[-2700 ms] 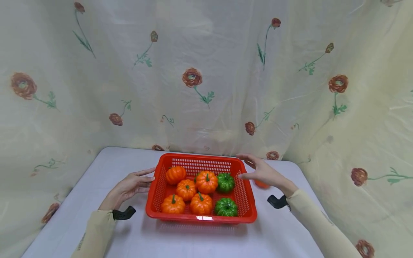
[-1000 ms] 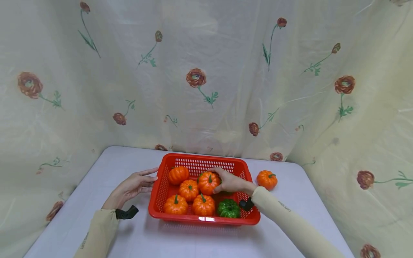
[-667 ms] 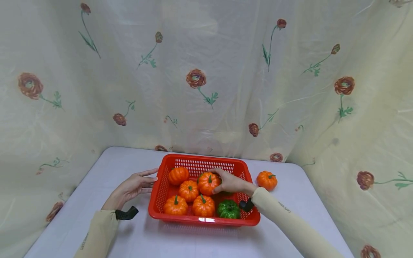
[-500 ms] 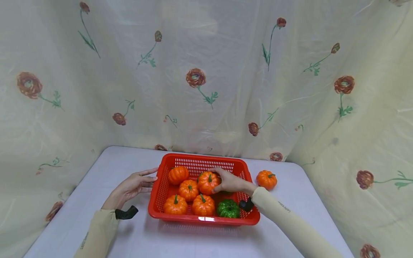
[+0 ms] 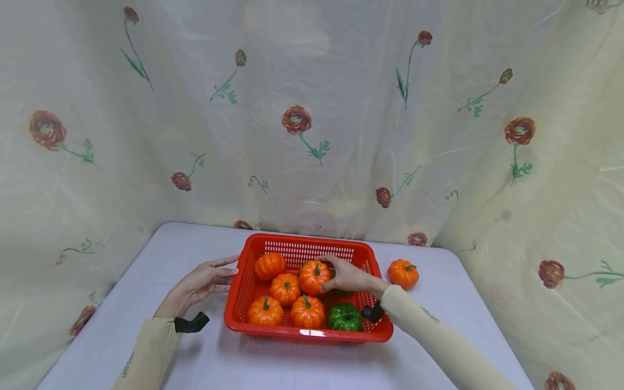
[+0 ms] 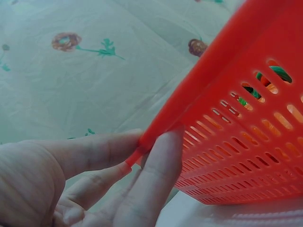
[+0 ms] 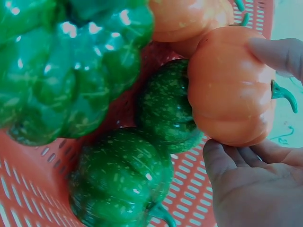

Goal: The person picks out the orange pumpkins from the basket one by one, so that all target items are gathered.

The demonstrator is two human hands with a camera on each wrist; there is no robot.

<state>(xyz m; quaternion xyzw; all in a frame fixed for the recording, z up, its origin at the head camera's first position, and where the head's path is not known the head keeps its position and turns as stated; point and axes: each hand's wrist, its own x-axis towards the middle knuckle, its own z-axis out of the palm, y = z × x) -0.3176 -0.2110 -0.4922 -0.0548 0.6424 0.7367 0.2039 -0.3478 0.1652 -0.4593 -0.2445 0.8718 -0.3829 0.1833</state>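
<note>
A red plastic basket holds several toy pumpkins, orange and green. My left hand is at its left side; in the left wrist view thumb and fingers pinch the rim. Inside the basket, my right hand grips an orange pumpkin with a green stem. Up close in the right wrist view, the thumb lies on one side of that pumpkin and the fingertips on the other. Speckled green pumpkins sit beside and under it; the right hand mostly hides them in the head view.
One more orange pumpkin stands on the white table to the right of the basket. Near the basket's front right corner is a green pumpkin. A flowered curtain surrounds the table's back and sides.
From the basket's right rim my right hand has moved left onto the orange pumpkin, uncovering the pumpkin on the table. Over the last second both hands have stayed still.
</note>
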